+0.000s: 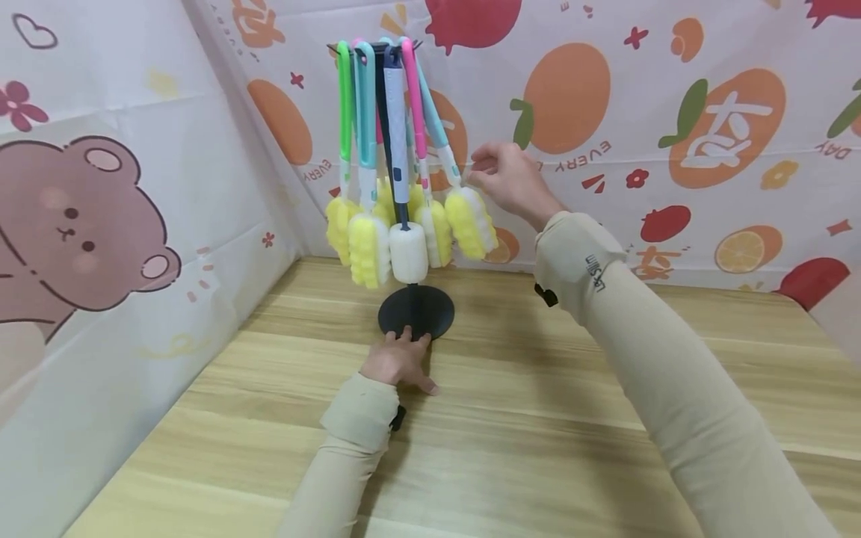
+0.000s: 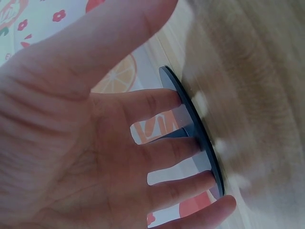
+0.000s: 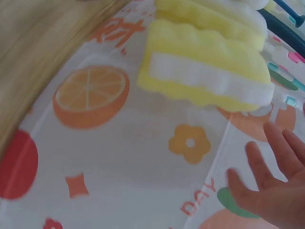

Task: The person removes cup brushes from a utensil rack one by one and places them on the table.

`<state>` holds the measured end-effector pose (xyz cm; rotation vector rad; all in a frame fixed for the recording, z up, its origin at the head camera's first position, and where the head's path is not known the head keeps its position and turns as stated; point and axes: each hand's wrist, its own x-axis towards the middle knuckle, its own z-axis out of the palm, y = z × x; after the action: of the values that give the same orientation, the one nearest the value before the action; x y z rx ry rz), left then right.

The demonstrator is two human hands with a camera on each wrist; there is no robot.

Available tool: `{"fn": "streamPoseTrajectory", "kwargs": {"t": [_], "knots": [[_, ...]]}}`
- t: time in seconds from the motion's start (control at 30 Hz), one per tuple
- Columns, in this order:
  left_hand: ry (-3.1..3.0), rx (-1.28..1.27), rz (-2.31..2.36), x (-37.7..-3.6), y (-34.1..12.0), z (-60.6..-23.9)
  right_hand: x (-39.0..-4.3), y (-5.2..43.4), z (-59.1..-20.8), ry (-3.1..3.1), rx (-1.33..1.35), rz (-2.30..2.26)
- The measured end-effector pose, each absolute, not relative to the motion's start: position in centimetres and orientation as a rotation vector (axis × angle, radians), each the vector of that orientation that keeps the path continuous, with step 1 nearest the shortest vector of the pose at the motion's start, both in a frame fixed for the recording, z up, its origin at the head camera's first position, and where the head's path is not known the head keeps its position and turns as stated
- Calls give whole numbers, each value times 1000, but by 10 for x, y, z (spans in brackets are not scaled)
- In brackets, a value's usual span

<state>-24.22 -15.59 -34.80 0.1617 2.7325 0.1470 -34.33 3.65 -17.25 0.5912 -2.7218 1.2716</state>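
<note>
Item: black metal stand (image 1: 415,312) on the wooden table (image 1: 538,418), all sponge brushes hanging. Your left hand (image 1: 398,362) presses spread fingers on its round base; your right hand (image 1: 507,179), fingers loose, nears the teal-handled yellow sponge brush (image 1: 464,209), not yet gripped.

A wooden desk (image 1: 538,418) is lying under the fingers. A fruit-printed cloth (image 1: 673,112) is hanging behind the fingers, and a bear-printed cloth (image 1: 81,224) is hanging off to their left.
</note>
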Motion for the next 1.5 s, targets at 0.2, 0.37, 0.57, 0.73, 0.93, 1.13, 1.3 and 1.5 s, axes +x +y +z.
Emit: {"fn": "streamPoseTrajectory", "kwargs": {"t": [0.2, 0.37, 0.57, 0.73, 0.93, 1.13, 1.3, 1.5], "knots": [[2727, 163, 143, -243, -155, -349, -347, 27, -178, -2763, 580, 1398], [2731, 150, 147, -243, -155, -348, -347, 17, -184, -2782, 543, 1394], [2740, 148, 145, -241, -156, -348, -343, 9, -189, -2704, 556, 1219], [2743, 142, 134, -241, -158, -349, -340, 3, -189, -2683, 549, 1115], [2740, 142, 134, -242, -156, -349, -340, 3, -188, -2695, 571, 944], [2744, 137, 123, -243, -157, -348, -340, 4, -185, -2680, 589, 839], [2739, 134, 125, -242, -157, -347, -338, 3, -184, -2654, 596, 855], [2735, 148, 124, -241, -155, -347, -336, 5, -184, -2610, 589, 831]]}}
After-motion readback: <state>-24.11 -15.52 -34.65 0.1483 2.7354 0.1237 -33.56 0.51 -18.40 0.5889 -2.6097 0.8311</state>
